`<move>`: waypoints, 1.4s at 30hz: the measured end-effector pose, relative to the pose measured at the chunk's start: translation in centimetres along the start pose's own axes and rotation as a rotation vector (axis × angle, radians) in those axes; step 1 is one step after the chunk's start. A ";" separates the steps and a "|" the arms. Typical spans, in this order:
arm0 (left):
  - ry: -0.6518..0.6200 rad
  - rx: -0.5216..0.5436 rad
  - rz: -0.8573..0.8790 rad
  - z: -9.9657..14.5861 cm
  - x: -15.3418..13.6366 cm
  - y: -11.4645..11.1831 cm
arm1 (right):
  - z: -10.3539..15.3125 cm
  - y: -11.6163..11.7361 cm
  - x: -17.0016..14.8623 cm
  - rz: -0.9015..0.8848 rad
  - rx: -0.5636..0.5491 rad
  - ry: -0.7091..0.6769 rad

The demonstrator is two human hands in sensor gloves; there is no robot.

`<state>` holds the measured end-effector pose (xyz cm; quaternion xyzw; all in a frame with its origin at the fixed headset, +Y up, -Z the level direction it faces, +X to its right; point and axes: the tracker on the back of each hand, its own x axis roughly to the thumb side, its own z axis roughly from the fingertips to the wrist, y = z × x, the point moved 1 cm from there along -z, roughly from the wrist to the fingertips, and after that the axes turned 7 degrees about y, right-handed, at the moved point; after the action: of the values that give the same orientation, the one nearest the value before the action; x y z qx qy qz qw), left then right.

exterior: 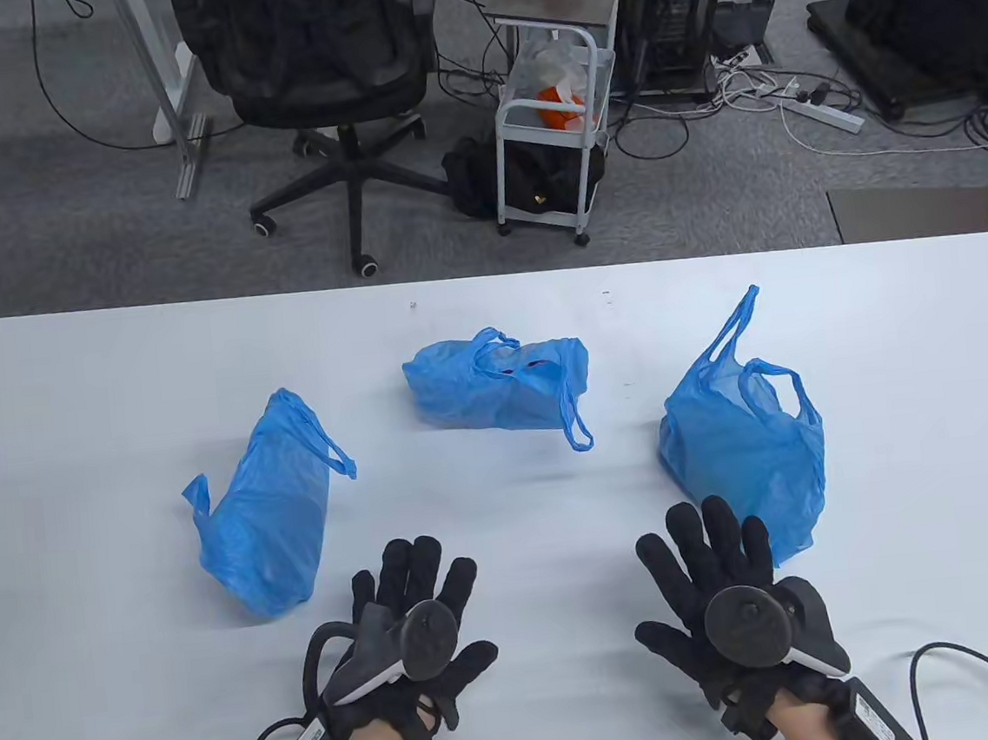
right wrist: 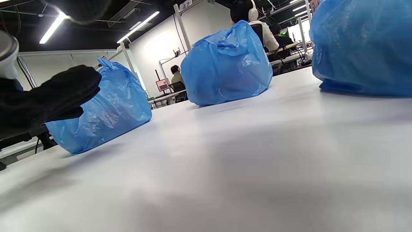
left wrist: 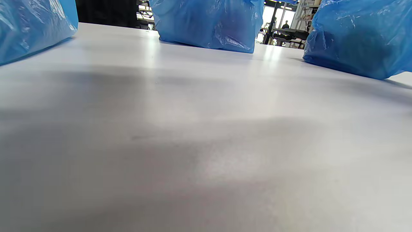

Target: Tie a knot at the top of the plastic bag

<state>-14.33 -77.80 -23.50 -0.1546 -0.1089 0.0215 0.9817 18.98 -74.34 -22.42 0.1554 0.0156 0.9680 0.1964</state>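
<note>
three blue plastic bags sit on the white tabletop [exterior: 507,508], each thin, crinkled and slightly see-through, with loop handles loose and untied. the left bag [exterior: 263,506] lies slumped on its side, one handle loop falling off to its right. the middle bag [exterior: 500,384] sits farther back, low and squat, with one handle draped down its front onto the tabletop. the right bag [exterior: 741,442] stands more upright, one handle poking up and the other curling over its top.

the left hand [exterior: 413,618] and the right hand [exterior: 725,592] lie palm down near the front edge with fingers spread wide, holding nothing. the right hand's fingertips [exterior: 750,533] reach just beside or against the right bag's lower edge; contact is hard to judge.

whatever fills the bags is hidden by the plastic. in both wrist views the bag tops are cut off or turned away, so only the bulging bodies show. the trackers cover the backs of both hands.
</note>
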 end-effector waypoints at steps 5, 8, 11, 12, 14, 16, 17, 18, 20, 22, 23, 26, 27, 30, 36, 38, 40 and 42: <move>0.006 -0.004 0.006 0.0 -0.1 0.0 | 0.0 0.0 0.0 -0.002 0.004 -0.001; 0.008 -0.001 0.006 0.0 -0.1 0.0 | 0.0 0.0 0.1 -0.004 0.011 -0.002; 0.006 -0.005 0.002 0.0 -0.1 -0.1 | 0.0 0.0 0.1 -0.004 0.016 -0.002; 0.006 -0.008 0.001 0.0 -0.1 -0.1 | 0.0 0.1 0.1 -0.003 0.018 -0.001; 0.007 -0.013 0.008 -0.1 -0.1 -0.1 | -0.1 0.1 0.1 -0.002 0.023 -0.003; 0.008 -0.017 0.013 -0.1 -0.2 -0.2 | -0.1 0.1 0.2 -0.002 0.028 -0.005; 0.008 -0.018 0.013 -0.1 -0.2 -0.2 | -0.1 0.1 0.2 -0.002 0.028 -0.005; 0.008 -0.019 0.014 0.0 -0.2 -0.2 | -0.1 0.1 0.2 -0.003 0.028 -0.006; 0.008 -0.019 0.016 0.0 -0.2 -0.2 | -0.1 0.1 0.2 -0.002 0.028 -0.007; 0.011 -0.017 0.022 0.0 -0.3 -0.2 | 0.0 0.2 0.2 -0.017 0.033 -0.005; 0.011 -0.016 0.022 0.0 -0.3 -0.2 | 0.1 0.3 0.3 -0.028 0.038 -0.008; 0.009 -0.014 0.022 0.0 -0.3 -0.2 | 0.1 0.3 0.4 -0.018 0.042 -0.015; 0.009 -0.013 0.021 0.0 -0.3 -0.2 | 0.2 0.3 0.5 -0.021 0.041 -0.020; 0.007 -0.013 0.017 0.1 -0.3 -0.2 | 0.2 0.2 0.5 -0.021 0.036 -0.022; 0.004 -0.024 0.031 0.4 -0.3 -0.2 | -0.3 -2.4 3.0 0.325 -0.044 -0.064; 0.002 -0.028 0.027 0.5 -0.3 -0.2 | -1.3 -4.1 3.3 0.386 -0.085 -0.035; -0.003 -0.031 0.028 0.5 -0.3 -0.3 | -3.1 -6.9 3.0 0.384 -0.108 0.060; -0.002 -0.036 0.029 0.5 -0.4 -0.3 | -4.9 -9.9 1.8 0.324 -0.145 0.176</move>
<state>-14.79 -77.93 -22.99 -0.1738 -0.1079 0.0337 0.9783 19.60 -64.36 -27.50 0.0561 -0.0621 0.9954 0.0466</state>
